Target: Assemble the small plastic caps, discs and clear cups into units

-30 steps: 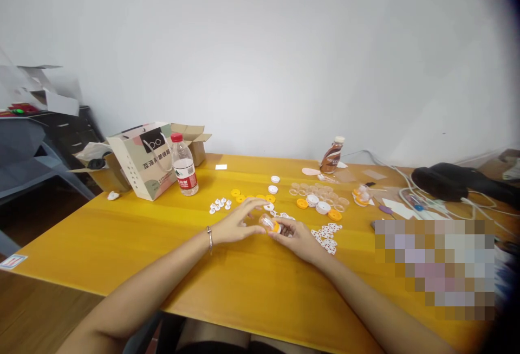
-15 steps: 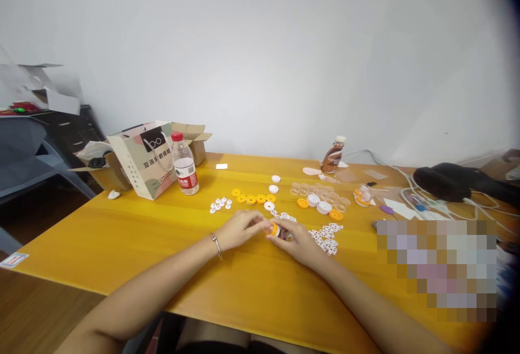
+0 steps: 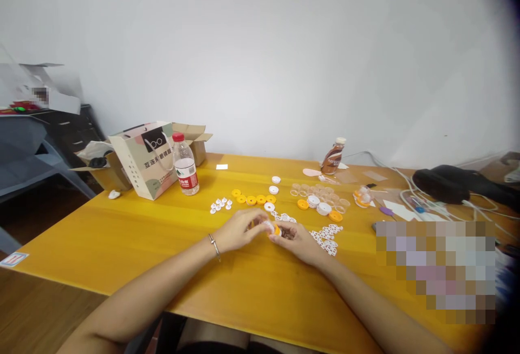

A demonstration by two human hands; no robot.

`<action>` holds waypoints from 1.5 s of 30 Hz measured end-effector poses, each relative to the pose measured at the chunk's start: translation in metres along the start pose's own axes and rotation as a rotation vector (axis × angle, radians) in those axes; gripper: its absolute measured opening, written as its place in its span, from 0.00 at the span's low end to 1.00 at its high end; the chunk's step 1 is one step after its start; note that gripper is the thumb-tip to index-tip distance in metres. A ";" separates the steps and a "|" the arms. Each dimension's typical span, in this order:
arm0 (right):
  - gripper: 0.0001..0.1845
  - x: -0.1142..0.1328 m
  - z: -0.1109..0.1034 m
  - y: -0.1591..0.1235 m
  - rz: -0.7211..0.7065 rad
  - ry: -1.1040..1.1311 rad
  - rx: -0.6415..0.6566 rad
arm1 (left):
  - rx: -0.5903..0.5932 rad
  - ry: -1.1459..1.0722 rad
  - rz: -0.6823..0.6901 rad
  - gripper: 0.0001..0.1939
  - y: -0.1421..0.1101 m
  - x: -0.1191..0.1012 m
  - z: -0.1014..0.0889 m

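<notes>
Between my two hands, above the table's middle, is a small round orange-and-white plastic piece [image 3: 277,229]. My right hand [image 3: 298,241] grips its right side with bent fingers. From the left, the fingers and thumb of my left hand [image 3: 241,229] close on its whitish end, and they hide part of it. Just beyond the hands lie orange rings [image 3: 260,199] in a row and a white ring [image 3: 269,207]. White lattice-like cutouts [image 3: 325,237] spread beside my right hand. Several small white pegs on round bases [image 3: 221,202] stand beyond my left hand.
Clear plastic rings [image 3: 320,191] and white discs [image 3: 324,209] sit at the back right. A water bottle [image 3: 186,167] and paper bag [image 3: 142,167] stand at the left. Farther back is a brown drink bottle [image 3: 333,156]. Cables [image 3: 406,197] cross the right side.
The small plastic piece has turned in my fingers, with more whitish surface now showing on its left. Both hands stay in nearly the same place.
</notes>
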State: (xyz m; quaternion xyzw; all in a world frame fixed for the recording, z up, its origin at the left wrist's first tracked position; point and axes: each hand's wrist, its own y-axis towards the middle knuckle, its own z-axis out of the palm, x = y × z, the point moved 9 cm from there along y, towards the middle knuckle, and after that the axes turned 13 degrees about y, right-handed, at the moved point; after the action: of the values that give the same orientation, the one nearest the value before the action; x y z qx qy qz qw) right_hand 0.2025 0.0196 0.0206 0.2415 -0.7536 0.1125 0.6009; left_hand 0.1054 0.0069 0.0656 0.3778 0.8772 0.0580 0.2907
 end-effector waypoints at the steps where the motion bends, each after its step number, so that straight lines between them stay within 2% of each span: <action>1: 0.18 0.001 -0.001 0.000 -0.007 -0.003 -0.002 | 0.013 -0.001 0.061 0.13 0.000 -0.005 0.000; 3: 0.19 0.004 -0.001 -0.001 -0.025 0.001 -0.005 | -0.018 0.008 0.120 0.17 -0.001 -0.011 -0.005; 5: 0.19 0.004 -0.002 0.000 -0.035 0.004 -0.006 | -0.066 0.022 0.043 0.22 -0.001 -0.006 -0.010; 7: 0.19 0.002 -0.001 0.000 -0.022 -0.011 -0.001 | -0.050 0.026 -0.046 0.20 -0.002 0.002 -0.008; 8: 0.19 0.001 -0.001 0.000 -0.014 -0.019 0.002 | -0.021 0.025 -0.042 0.16 -0.002 0.001 -0.005; 10: 0.18 0.000 0.000 0.000 -0.008 -0.026 0.010 | 0.025 0.027 0.048 0.12 -0.003 -0.007 -0.001; 12: 0.18 0.001 -0.001 0.000 -0.019 -0.027 0.006 | 0.006 0.043 0.125 0.14 -0.003 -0.014 -0.004; 15: 0.18 0.005 -0.002 0.000 -0.039 -0.042 -0.008 | -0.048 0.072 0.021 0.21 -0.002 -0.005 -0.009; 18: 0.17 0.007 0.001 -0.001 -0.042 -0.065 0.007 | 0.028 0.110 -0.062 0.15 -0.002 0.002 0.002; 20: 0.16 0.008 0.004 -0.002 -0.035 -0.083 0.032 | 0.045 0.154 -0.030 0.13 -0.002 -0.001 0.005; 25: 0.14 0.010 0.009 -0.006 -0.046 -0.097 0.103 | -0.005 0.223 0.090 0.11 -0.006 -0.016 0.002; 29: 0.13 0.011 0.011 -0.007 -0.057 -0.116 0.143 | -0.006 0.213 0.098 0.12 -0.008 -0.018 0.004; 32: 0.13 0.016 0.006 -0.005 -0.125 -0.126 0.091 | -0.044 0.176 0.086 0.16 -0.007 -0.017 0.001; 33: 0.13 0.019 -0.001 -0.003 -0.162 -0.102 0.030 | -0.075 0.159 0.079 0.18 -0.006 -0.017 -0.002; 35: 0.12 0.024 -0.028 -0.001 -0.228 -0.014 -0.171 | -0.151 0.124 0.061 0.23 -0.006 -0.015 -0.009; 37: 0.13 0.025 -0.070 -0.005 -0.268 0.078 -0.449 | -0.223 0.106 0.047 0.22 -0.006 -0.012 -0.017; 40: 0.21 0.023 -0.135 -0.018 -0.295 0.082 -0.704 | -0.292 0.118 0.027 0.16 -0.006 -0.004 -0.025; 42: 0.23 0.020 -0.193 -0.050 -0.255 -0.097 -1.059 | -0.319 0.140 0.012 0.14 -0.006 0.003 -0.028; 44: 0.23 0.009 -0.238 -0.078 -0.136 -0.219 -1.258 | -0.347 0.161 0.006 0.14 -0.006 0.009 -0.032; 45: 0.22 0.000 -0.256 -0.088 -0.037 -0.279 -1.303 | -0.361 0.173 0.005 0.14 -0.006 0.012 -0.034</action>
State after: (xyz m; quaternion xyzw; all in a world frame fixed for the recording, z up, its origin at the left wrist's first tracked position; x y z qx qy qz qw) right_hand 0.4646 0.0617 0.0751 -0.1460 -0.7338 -0.4086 0.5227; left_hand 0.0769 0.0151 0.0861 0.3151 0.8733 0.2472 0.2773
